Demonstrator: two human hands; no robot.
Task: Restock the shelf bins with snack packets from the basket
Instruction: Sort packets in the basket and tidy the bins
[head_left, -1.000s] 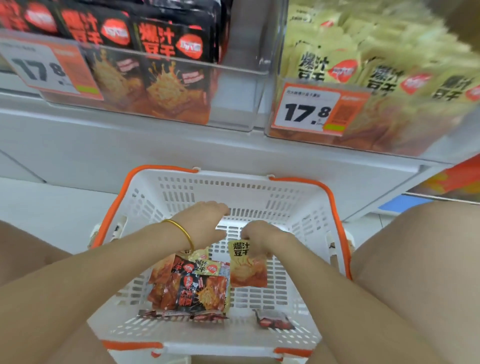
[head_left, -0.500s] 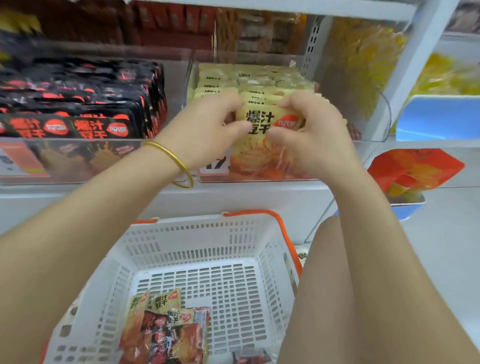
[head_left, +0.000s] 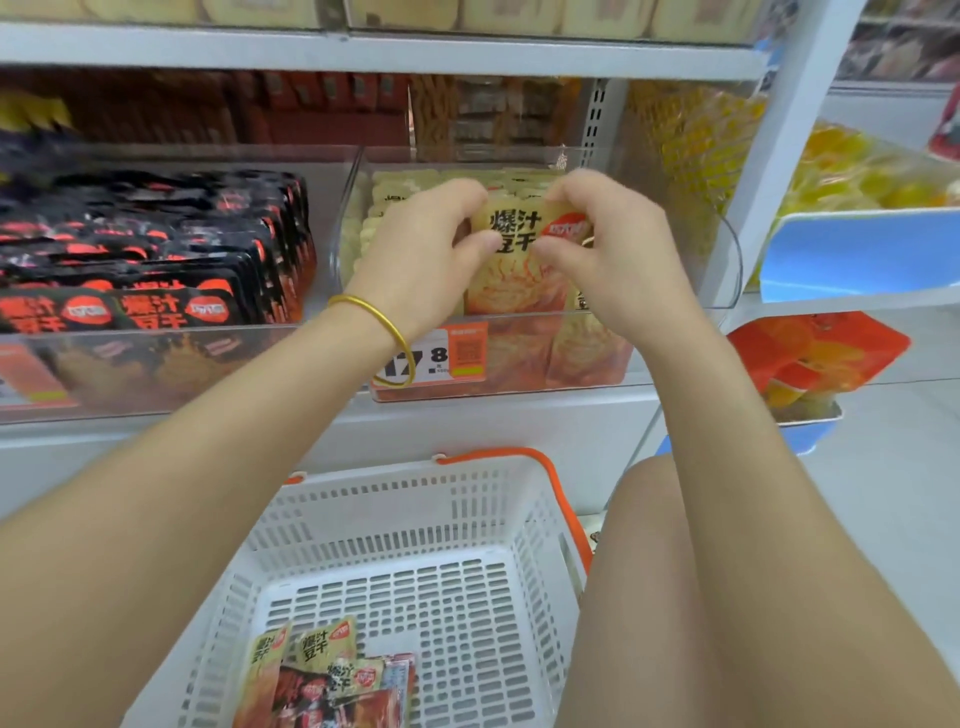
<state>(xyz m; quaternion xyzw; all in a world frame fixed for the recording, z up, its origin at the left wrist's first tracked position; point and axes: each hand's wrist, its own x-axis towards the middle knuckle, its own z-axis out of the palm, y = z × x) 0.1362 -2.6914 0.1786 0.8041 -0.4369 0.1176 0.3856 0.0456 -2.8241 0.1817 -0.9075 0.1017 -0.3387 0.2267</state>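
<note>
Seating a yellow packet in the front of its bin

Below your fingers sits the basket (head_left: 415, 519), more packets in its near corner; around them the clear bin (head_left: 724, 249). Your left hand (head_left: 421, 260) and right hand (head_left: 608, 260) each pinch the yellow packet (head_left: 514, 244) by a top corner, keeping it upright to slot in.

A shop, a snack aisle. White metal shelving (head_left: 395, 49) across the upper frame, lined with clear plastic bins: black snack packets (head_left: 156, 249) packed in rows at left, yellow packets (head_left: 410, 189) at centre. Orange-and-white price label (head_left: 441, 356) reading 17.8 clipped to the centre bin's front. White shopping basket (head_left: 415, 519) with orange handles at bottom centre.
</note>
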